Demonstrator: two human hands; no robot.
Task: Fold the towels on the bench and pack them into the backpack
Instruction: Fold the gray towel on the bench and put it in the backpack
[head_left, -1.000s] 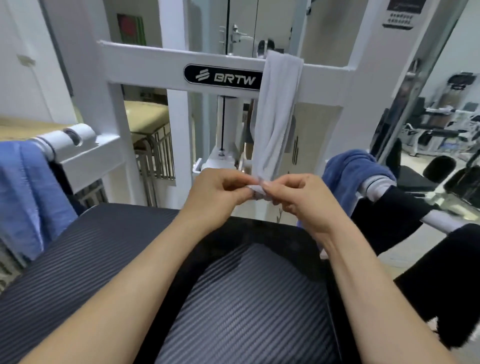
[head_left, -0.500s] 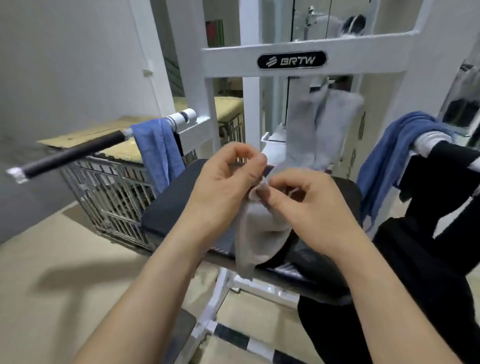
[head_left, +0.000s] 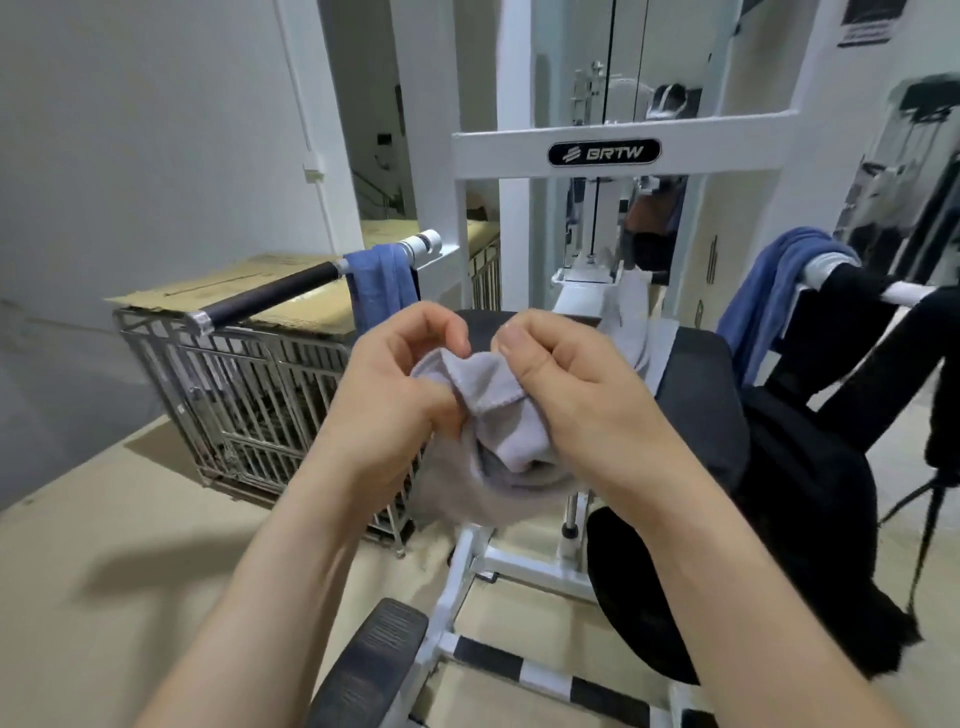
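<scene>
Grey, soft-napped towel (head_left: 498, 415) is bunched between my two hands, held up over the near edge of the black padded desk (head_left: 696, 395). Its far end trails back across the pad toward the white machine frame (head_left: 727, 150).

My left hand (head_left: 395, 384) pinches a stitched hem between thumb and curled fingers. My right hand (head_left: 566, 384) pinches the same edge just beside it, thumb on top. Both forearms reach up from below and converge, and the cloth sags in loose folds under my wrists.

To the right, a black backpack (head_left: 810, 519) of matte fabric slumps against the desk. One blue towel (head_left: 382, 291) hangs over the left handle bar, and another blue towel (head_left: 769, 291) is draped over the right one. At the left, a wire cage (head_left: 244, 395) stands on the floor, topped with flat cardboard (head_left: 249, 291).
</scene>
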